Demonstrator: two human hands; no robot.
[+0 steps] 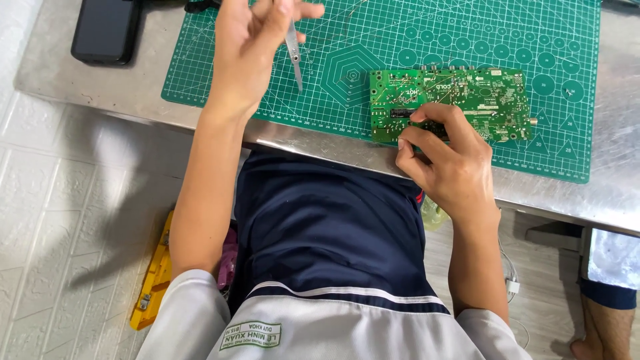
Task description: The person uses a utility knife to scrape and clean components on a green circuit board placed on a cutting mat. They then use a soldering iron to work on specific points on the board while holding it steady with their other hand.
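an electronics repair workshop: a steel workbench (600,193) carries a green gridded cutting mat (373,40) with a bare green circuit board (467,100) on it, metal tweezers (294,57), and a yellow tool (155,280) on the tiled floor

Bright, even daylight; soft arm shadows fall on the tiled floor (87,220) at left. Mild glare on the steel desk (603,193); focus is sharp.

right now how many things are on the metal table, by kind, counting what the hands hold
cutting mat: 1
circuit board, touched by the right hand: 1
tweezers, held in the left hand: 1
black phone: 1
total: 4
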